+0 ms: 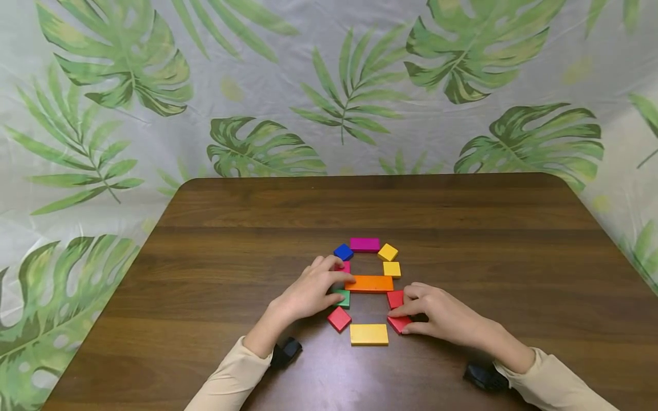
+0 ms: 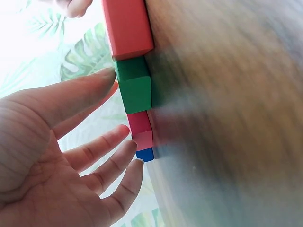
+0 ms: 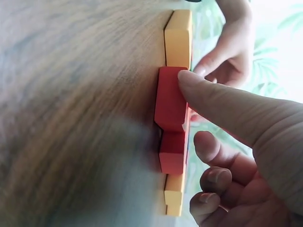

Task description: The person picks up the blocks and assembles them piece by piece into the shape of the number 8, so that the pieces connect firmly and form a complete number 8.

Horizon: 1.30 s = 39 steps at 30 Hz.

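On the wooden table, small coloured blocks lie in a figure-eight outline. My left hand (image 1: 308,288) spreads over its left side, thumb at the green block (image 2: 135,87) and index finger on the long orange block (image 1: 371,283). Its other fingers lie by the pink block (image 1: 346,266), partly covering it. My right hand (image 1: 442,314) pinches the lower right red block (image 3: 171,99) between thumb and index finger. Just beyond sits another red block (image 1: 394,298), partly behind the right fingers. A left red block (image 1: 339,319) and a long yellow block (image 1: 369,335) lie nearer me.
At the far end of the outline are a purple block (image 1: 365,245), a blue block (image 1: 343,252) and two yellow blocks, one turned askew (image 1: 388,252), one squarely set (image 1: 392,269). Behind the table (image 1: 205,257) hangs a leaf-print cloth (image 1: 360,74).
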{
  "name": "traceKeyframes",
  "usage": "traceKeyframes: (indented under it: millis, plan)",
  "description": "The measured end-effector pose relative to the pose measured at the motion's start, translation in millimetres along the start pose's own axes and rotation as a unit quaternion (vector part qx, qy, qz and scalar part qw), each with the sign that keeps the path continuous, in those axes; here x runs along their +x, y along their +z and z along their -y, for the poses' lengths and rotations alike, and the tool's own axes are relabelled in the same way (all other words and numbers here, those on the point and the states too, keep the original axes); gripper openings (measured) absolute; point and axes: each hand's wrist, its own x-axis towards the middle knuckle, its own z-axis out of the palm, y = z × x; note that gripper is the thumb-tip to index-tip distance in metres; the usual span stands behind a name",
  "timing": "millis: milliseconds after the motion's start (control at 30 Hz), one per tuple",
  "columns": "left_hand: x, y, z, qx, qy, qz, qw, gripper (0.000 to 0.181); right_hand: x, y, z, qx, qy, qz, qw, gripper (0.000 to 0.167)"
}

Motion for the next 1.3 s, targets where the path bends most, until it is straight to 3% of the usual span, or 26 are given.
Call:
traceKeyframes:
  millis: [233,467,800,1300]
  plan:
    - [0.7,-0.3,0.1,-0.001,-0.005,0.005,1.0000,0.034,-0.1,-1.3,-1.3,0.012,-0.004,0.007,0.9999,0.031]
    - [0.3,-0.5,0.3,-0.003,-0.005,0.007,1.0000,0.035,3.6,-0.9,3.1,0.030,-0.023,-0.043,0.9984,0.036]
    - [1.0,-0.1,0.3,0.003,-0.014,0.014,0.9998,0.036,15.8,15.5,18.1,-0.020,-0.017,-0.006,0.9996,0.036]
    - [1.0,0.1,0.8,0.000,-0.007,0.006,1.0000,0.036,16.3,18.8,19.0,-0.052,-0.002,-0.025,0.9984,0.032]
